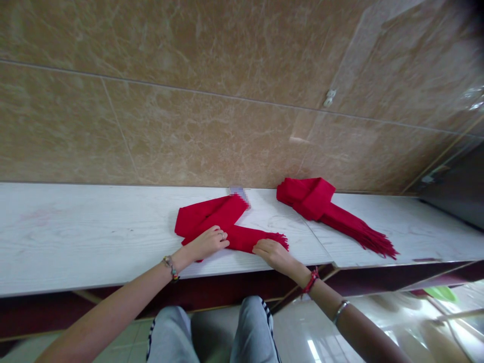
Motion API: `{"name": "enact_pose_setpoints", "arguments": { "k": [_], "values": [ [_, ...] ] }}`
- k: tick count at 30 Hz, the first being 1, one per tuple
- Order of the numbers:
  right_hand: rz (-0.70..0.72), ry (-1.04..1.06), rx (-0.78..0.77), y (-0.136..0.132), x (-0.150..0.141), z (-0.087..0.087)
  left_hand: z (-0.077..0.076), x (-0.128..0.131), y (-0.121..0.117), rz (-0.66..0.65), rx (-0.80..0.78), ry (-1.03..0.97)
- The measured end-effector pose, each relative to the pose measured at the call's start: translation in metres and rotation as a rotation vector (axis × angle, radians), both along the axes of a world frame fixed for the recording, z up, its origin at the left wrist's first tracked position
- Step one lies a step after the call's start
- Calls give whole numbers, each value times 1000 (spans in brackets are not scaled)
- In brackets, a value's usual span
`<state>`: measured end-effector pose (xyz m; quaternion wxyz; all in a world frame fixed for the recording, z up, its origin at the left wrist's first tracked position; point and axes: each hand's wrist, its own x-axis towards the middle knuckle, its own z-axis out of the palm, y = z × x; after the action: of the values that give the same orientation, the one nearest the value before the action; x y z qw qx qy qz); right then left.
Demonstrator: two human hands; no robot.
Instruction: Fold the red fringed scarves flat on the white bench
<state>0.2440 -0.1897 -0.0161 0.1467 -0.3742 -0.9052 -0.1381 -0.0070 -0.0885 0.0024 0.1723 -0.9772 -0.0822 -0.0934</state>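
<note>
A red scarf [223,212] lies folded into a bent shape on the white tabletop, its fringed end pointing right. My left hand [207,242] rests on the fold near the scarf's front edge, fingers curled onto the cloth. At the fringed end, my right hand [274,253] has its fingers closed over the near edge. The thumbs are mostly hidden. A second red scarf [313,199], folded over itself with its fringe trailing toward the front right, lies apart from my hands.
Behind the white table [83,237] rises a brown marbled wall [212,136]. A small pixelated item [238,192] sits by the first scarf's far corner. Under the tabletop is a dark red compartment [234,291], with my knees before it. A green object [441,293] lies at lower right.
</note>
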Motion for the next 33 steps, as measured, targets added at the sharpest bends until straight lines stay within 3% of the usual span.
{"name": "enact_pose_setpoints", "arguments": {
  "k": [9,15,21,26,33],
  "values": [
    [-110,-32,19,5,-17,6,-2,11,-4,-8,11,2],
    [-52,-81,46,2,-14,3,-4,10,-5,-1,16,-36],
    [-57,11,-11,1,-5,2,2,7,-6,-36,-7,13],
    [-65,-54,-30,1,7,8,7,4,-3,-13,-12,8],
    [-111,-104,-28,-3,1,8,9,6,-3,-22,-12,30]
  ]
}}
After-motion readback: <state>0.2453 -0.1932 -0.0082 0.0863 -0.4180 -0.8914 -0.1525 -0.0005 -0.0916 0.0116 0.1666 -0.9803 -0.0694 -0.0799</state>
